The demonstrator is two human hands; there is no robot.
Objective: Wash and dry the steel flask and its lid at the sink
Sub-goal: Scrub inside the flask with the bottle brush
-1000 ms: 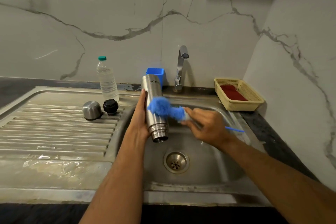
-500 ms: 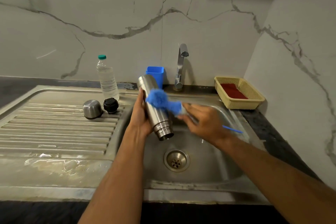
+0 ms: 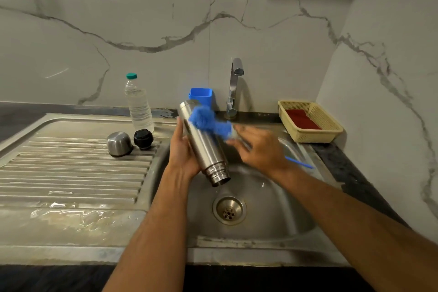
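My left hand (image 3: 183, 152) grips the steel flask (image 3: 203, 147) over the sink basin (image 3: 272, 208), tilted with its open threaded mouth pointing down toward me. My right hand (image 3: 258, 149) holds a blue bottle brush (image 3: 208, 121) by its thin handle, and the fluffy blue head lies against the flask's upper body; the hand is motion-blurred. The steel cap (image 3: 119, 144) and the black stopper lid (image 3: 143, 138) sit side by side on the ribbed drainboard (image 3: 71, 173), left of the basin.
A clear plastic water bottle (image 3: 138, 104) with a green cap stands behind the lids. A blue cup (image 3: 201, 96) and the tap (image 3: 233, 87) are at the back. A cream basket (image 3: 310, 122) with a red cloth sits at the right. The drain (image 3: 229, 210) lies below the flask.
The flask has tilted further, its base swinging left and its mouth right. The brush head has slid up the flask toward its base, and my right hand has moved up with it.
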